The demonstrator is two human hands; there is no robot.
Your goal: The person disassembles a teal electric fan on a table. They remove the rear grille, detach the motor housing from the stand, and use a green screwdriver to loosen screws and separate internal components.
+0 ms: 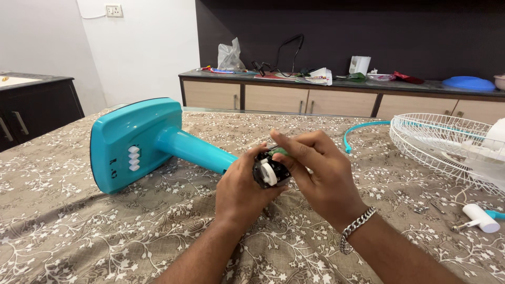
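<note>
Over the patterned bed (79,231), the left hand (243,190) and right hand (321,176) together pinch a black-and-white switch block (270,171) at the teal fan stand (152,139). Right lie a white grille (442,139) and a white knob (480,216); the near bed surface stays open.

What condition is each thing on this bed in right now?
Teal fan stand: lying on its side.
Small black and white part: held at the stand's pole end.
Left hand: gripping that part.
Right hand: fingers pinching its top.
White wire fan guard: detached, lying flat.
</note>
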